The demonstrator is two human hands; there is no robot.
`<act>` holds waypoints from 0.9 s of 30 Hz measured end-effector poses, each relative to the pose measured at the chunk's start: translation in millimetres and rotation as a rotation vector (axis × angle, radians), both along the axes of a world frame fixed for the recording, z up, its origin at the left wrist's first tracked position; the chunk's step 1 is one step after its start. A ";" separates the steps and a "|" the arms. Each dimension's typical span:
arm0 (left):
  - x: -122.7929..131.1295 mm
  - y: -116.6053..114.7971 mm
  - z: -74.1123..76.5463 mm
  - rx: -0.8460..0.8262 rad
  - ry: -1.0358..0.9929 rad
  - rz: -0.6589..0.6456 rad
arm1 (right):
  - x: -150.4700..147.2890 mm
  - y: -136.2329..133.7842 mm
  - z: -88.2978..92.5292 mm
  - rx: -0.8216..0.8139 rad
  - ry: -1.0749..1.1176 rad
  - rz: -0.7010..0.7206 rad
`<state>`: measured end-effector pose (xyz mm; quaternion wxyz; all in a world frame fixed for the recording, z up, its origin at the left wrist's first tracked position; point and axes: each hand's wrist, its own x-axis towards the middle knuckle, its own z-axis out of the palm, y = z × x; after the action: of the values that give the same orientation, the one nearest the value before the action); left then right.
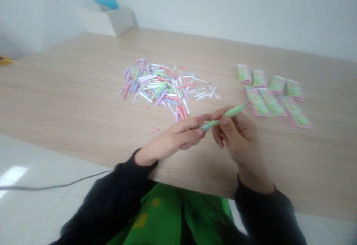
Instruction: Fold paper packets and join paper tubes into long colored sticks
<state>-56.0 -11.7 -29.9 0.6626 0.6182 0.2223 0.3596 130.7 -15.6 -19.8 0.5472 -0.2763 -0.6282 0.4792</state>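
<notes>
A light green pen point(233, 111) is held between my two hands above the front of the table, its thin dark tip pointing right and slightly away. My left hand point(178, 135) pinches its rear end, which looks pale grey-green. Thumb and fingers of my right hand point(237, 133) close around its middle, just behind the wider front part. Beyond my left hand lies a loose pile of pen parts point(158, 85) in purple, green, pink, blue and white. Thin white rods point(200, 88) lie at the pile's right side.
Several pink-and-green packets point(273, 101) lie in two rows at the right. A white box point(107, 19) with something blue on top stands at the back left by the wall. Small pink pieces point(154, 130) lie near my left wrist. A cable point(55, 185) runs at lower left.
</notes>
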 end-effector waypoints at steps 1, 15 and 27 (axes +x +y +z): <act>-0.2 -0.5 1.6 -0.028 -0.030 -0.014 | 0.7 0.5 -0.5 0.000 0.012 0.006; 4.6 0.5 -15.8 -0.027 -0.003 0.002 | 6.5 2.8 -7.1 -0.028 0.000 0.011; 15.0 2.0 -5.6 0.117 -0.017 0.200 | -4.5 3.6 -0.3 0.055 -0.084 -0.061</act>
<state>-41.1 -9.8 -35.5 0.5881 0.6277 0.2556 0.4414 126.1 -12.0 -20.1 0.5422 -0.2998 -0.6548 0.4330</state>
